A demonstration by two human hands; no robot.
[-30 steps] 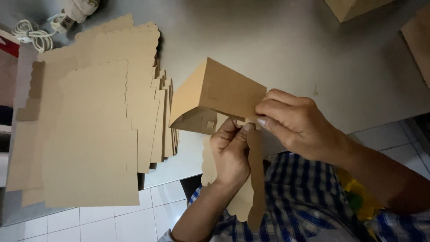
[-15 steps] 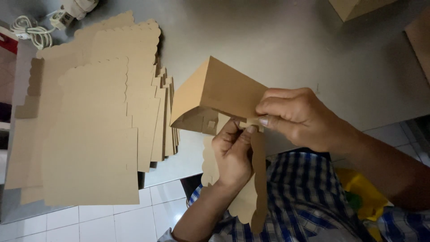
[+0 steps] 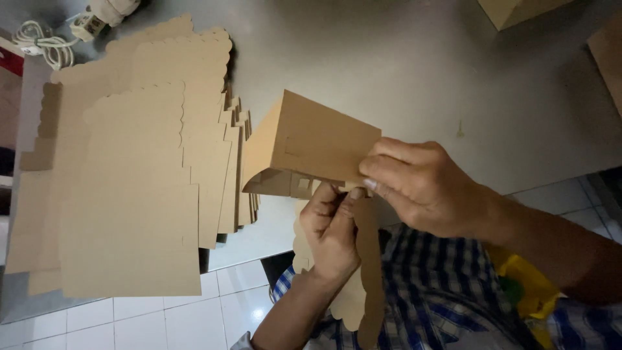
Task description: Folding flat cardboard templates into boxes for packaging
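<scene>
A grey counter (image 3: 414, 58) fills most of the view, with white floor tiles (image 3: 149, 317) showing below its edge. On its left part lies a broad stack of flat brown cardboard blanks (image 3: 129, 194) with scalloped edges, fanned out and overlapping. Held above the counter's near edge, in front of the person's checked shirt (image 3: 447, 291), is a half-folded brown cardboard box (image 3: 317, 142), one panel upright and a scalloped flap hanging down. The right hand (image 3: 421, 188) grips the box's lower right edge with fingers closed on it. The left hand (image 3: 330, 227) pinches a small tab under the box. A coiled white cable (image 3: 42, 45) lies at the far left corner.
</scene>
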